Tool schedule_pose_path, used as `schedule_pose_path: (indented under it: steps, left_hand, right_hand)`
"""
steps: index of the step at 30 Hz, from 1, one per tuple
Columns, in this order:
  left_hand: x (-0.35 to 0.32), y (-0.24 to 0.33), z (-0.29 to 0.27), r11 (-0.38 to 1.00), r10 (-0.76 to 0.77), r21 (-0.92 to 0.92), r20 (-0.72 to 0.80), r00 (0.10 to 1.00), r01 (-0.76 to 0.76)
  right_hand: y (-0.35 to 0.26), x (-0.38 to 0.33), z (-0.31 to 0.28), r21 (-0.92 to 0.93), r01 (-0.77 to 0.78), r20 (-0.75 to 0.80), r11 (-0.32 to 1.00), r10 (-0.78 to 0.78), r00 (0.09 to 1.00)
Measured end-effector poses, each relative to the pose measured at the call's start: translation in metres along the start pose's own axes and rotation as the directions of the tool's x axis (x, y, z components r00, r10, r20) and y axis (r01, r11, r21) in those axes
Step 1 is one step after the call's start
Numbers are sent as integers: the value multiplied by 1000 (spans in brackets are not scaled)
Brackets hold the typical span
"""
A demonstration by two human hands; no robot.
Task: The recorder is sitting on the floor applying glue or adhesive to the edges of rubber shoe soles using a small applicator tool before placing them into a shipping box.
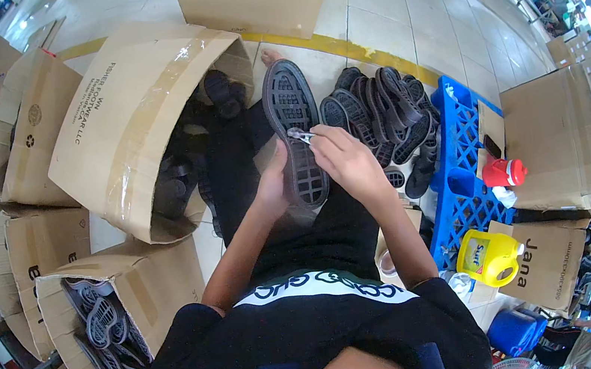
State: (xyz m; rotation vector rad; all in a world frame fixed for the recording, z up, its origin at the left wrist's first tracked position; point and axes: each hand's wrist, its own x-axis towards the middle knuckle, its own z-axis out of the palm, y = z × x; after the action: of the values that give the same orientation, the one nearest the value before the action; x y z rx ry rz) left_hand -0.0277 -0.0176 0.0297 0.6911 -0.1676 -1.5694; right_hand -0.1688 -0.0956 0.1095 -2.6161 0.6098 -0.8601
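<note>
A dark grey shoe sole (pixel 289 98) with a gridded face stands upright over my lap. My left hand (pixel 272 182) grips its left edge, thumb lying along the side. My right hand (pixel 346 158) pinches a small silvery metal tool (pixel 304 136) against the middle of the sole. A greyish wad seems to sit at the tool's tip, too small to make out. Right of the sole, several more dark soles (pixel 383 108) are piled on the floor.
An open cardboard box (pixel 128 125) with dark soles inside lies at the left, and another box (pixel 162 282) of soles stands nearer. At the right are a blue plastic pallet (pixel 456 199), a red jug (pixel 503 173), a yellow bottle (pixel 488 257) and a large carton (pixel 557 140).
</note>
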Motion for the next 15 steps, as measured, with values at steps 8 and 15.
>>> schedule_pose_path:
  steps: [8,15]
  left_hand:
    - [2,9,-9,996,65,62,98,993,-72]
    - [0,8,4,1000,12,-6,64,998,-11]
  right_hand:
    - [-26,-34,-18,42,113,397,993,-120,910]
    - [-16,-21,-19,-30,-65,169,997,69,983]
